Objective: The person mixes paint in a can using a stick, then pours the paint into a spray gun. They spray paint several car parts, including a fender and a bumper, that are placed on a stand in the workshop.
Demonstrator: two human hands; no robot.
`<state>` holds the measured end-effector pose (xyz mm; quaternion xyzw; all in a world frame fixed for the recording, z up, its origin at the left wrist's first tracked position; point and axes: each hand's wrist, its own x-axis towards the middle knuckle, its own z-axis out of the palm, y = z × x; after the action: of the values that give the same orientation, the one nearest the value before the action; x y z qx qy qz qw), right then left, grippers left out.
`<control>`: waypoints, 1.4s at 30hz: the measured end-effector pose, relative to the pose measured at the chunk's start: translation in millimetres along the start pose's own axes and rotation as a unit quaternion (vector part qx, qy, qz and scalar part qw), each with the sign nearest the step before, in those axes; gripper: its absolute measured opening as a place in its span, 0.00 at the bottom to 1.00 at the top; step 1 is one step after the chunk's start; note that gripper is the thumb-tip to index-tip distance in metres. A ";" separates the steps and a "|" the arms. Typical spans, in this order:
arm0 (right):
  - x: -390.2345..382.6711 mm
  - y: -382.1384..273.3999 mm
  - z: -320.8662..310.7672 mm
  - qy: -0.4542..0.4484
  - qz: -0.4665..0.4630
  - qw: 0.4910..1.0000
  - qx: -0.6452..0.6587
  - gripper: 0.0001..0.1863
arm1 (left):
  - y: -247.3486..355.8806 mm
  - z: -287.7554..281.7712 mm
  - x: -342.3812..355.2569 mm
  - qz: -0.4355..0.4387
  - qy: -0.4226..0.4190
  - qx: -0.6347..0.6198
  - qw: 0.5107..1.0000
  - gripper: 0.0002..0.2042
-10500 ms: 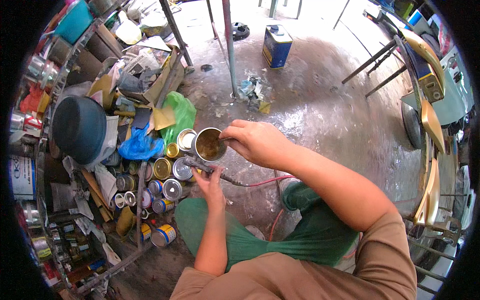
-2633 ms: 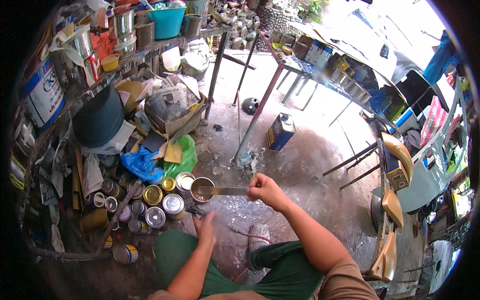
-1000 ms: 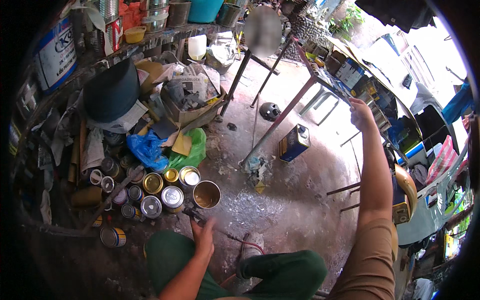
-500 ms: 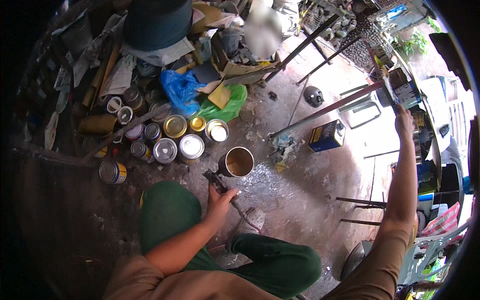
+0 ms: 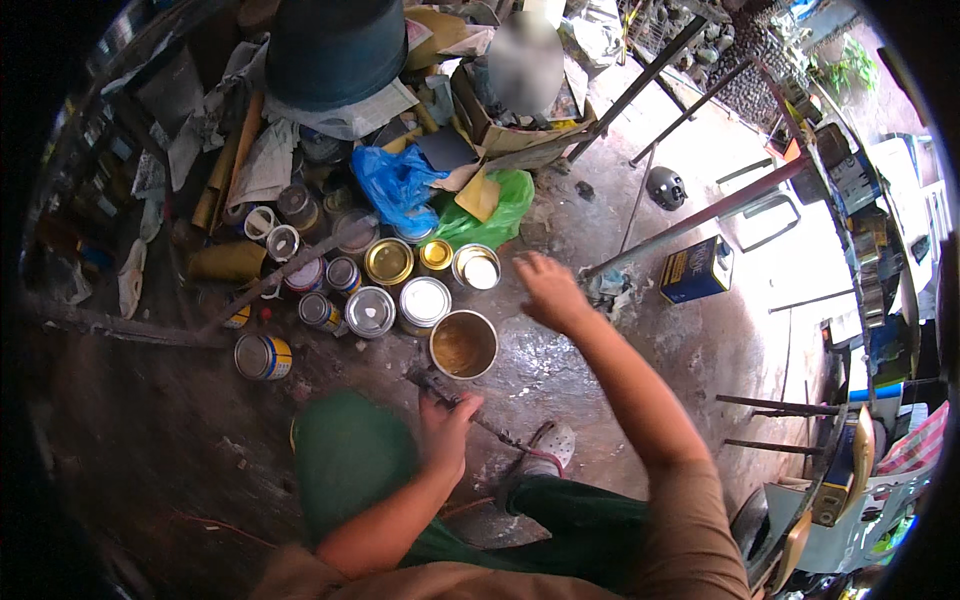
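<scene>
My left hand (image 5: 445,430) is closed around a dark spray gun (image 5: 432,383) with a red hose (image 5: 542,460), low in front of my legs. Just beyond the gun stands an open tin (image 5: 462,343) with brownish contents. My right hand (image 5: 550,290) hangs with its fingers apart and nothing visible in them, to the right of a cluster of several paint tins; the nearest to it is a small open tin (image 5: 476,267) with a white lid or inner disc, beside a gold-lidded tin (image 5: 389,261).
Paper scraps, blue (image 5: 393,185) and green (image 5: 500,205) bags and a black tub (image 5: 335,50) fill the left side. A blue metal jerrycan (image 5: 696,268) and a black helmet (image 5: 667,188) are on the floor. A cluttered metal-legged table (image 5: 740,200) and gold-painted parts (image 5: 862,460) are at right.
My right arm has swung from the table at right back toward the tins; the blade it held earlier is no longer in it. My left hand still holds the gun. The view has shifted.
</scene>
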<state>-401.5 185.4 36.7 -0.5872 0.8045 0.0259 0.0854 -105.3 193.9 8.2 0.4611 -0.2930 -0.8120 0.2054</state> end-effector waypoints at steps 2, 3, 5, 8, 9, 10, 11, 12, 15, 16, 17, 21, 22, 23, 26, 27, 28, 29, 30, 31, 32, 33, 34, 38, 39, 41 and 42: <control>33.2 -23.1 40.2 -0.007 0.005 1.000 0.023 0.41 | 7.2 -8.8 -2.1 0.005 0.019 -0.002 1.000 0.25; 45.5 -28.1 59.3 -0.002 0.001 1.000 0.000 0.38 | 18.0 -6.8 -9.3 0.004 0.026 -0.013 1.000 0.25; 60.8 -29.0 88.8 0.001 0.007 0.998 -0.066 0.37 | 31.6 -5.4 -16.7 -0.012 0.035 -0.020 0.999 0.27; 78.4 -38.5 104.2 -0.016 0.020 0.991 -0.134 0.38 | 40.7 -11.0 -19.6 -0.037 0.050 -0.013 0.998 0.28; 81.2 -44.6 101.1 -0.031 0.022 0.992 -0.121 0.36 | 40.5 -13.9 -20.4 -0.037 0.055 -0.013 0.998 0.28; 83.8 -51.1 98.1 -0.047 0.025 0.993 -0.108 0.34 | 40.6 -17.0 -21.2 -0.038 0.059 -0.013 0.997 0.29; 85.8 -58.9 95.5 -0.048 0.014 0.993 -0.106 0.33 | 39.7 -21.9 -20.7 -0.025 0.063 -0.017 0.998 0.28; 83.7 -54.3 98.1 -0.036 0.004 0.992 -0.121 0.32 | 36.3 -21.2 -18.6 -0.015 0.055 -0.023 0.998 0.28; 87.6 -33.2 97.4 -0.043 -0.006 0.988 -0.152 0.31 | 41.9 -1.4 -14.4 -0.023 0.047 -0.033 0.998 0.27; 88.6 -25.8 89.5 -0.033 0.012 0.990 -0.135 0.32 | 45.0 4.2 -13.3 -0.033 0.052 -0.033 0.998 0.27; 84.1 -34.5 76.9 -0.021 0.020 0.994 -0.105 0.34 | 47.3 0.0 -15.9 -0.016 0.055 -0.029 0.998 0.28; 41.9 -23.2 22.7 0.065 0.087 0.991 0.074 0.39 | 34.9 -3.8 -5.2 -0.008 0.014 -0.008 1.000 0.27; 30.2 -19.5 1.3 0.081 0.109 0.982 0.131 0.38 | 31.5 -3.5 -2.9 -0.008 -0.004 0.003 1.000 0.26; 14.6 -14.7 -22.6 0.112 0.098 0.963 0.223 0.39 | 36.6 5.8 -6.8 -0.011 -0.007 0.001 1.000 0.26; -34.5 -28.6 -98.1 0.184 0.056 0.890 0.414 0.40 | 34.6 18.6 -6.1 -0.009 -0.019 -0.010 1.000 0.28; -52.6 -41.2 -121.5 0.194 0.045 0.882 0.427 0.40 | 33.4 23.4 -6.3 -0.008 -0.032 -0.024 0.999 0.28; -69.2 -49.0 -134.3 0.208 0.034 0.874 0.438 0.40 | 32.7 30.7 -6.3 -0.005 -0.049 -0.037 0.998 0.29; -80.4 -54.6 -133.3 0.214 0.009 0.883 0.418 0.37 | 32.3 36.8 -7.0 -0.003 -0.065 -0.050 0.997 0.29; -91.3 -60.0 -134.2 0.222 -0.014 0.892 0.394 0.34 | 32.6 44.8 -7.8 -0.008 -0.083 -0.057 0.995 0.30; -99.4 -66.0 -139.5 0.208 -0.015 0.925 0.318 0.36 | 34.4 51.2 -8.4 -0.012 -0.099 -0.064 0.993 0.31; -105.4 -71.4 -140.9 0.194 -0.002 0.936 0.294 0.36 | 36.2 56.9 -9.8 -0.015 -0.114 -0.070 0.991 0.32; -111.4 -71.1 -139.5 0.204 0.009 0.926 0.318 0.36 | 37.5 64.7 -10.5 -0.029 -0.135 -0.070 0.988 0.33; -116.9 -68.7 -136.0 0.216 0.017 0.913 0.345 0.35 | 40.0 71.9 -11.6 -0.041 -0.155 -0.068 0.985 0.34; -143.9 -63.3 -150.4 0.238 0.042 0.922 0.303 0.33 | 41.4 99.8 -18.7 -0.065 -0.192 -0.044 0.978 0.35; -147.9 -60.8 -154.3 0.248 0.037 0.932 0.262 0.34 | 40.7 103.4 -18.1 -0.060 -0.203 -0.035 0.977 0.35; -161.1 -49.3 -161.6 0.261 0.043 0.948 0.174 0.36 | 36.3 112.4 -17.5 -0.061 -0.233 -0.014 0.971 0.35; -165.2 -43.2 -160.3 0.265 0.046 0.947 0.174 0.37 | 36.2 117.2 -17.2 -0.071 -0.230 0.007 0.971 0.34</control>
<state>-328.8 304.7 224.6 -0.5117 0.8160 -0.2669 -0.0317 -196.5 210.8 90.4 0.2826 -0.3047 -0.9068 0.0714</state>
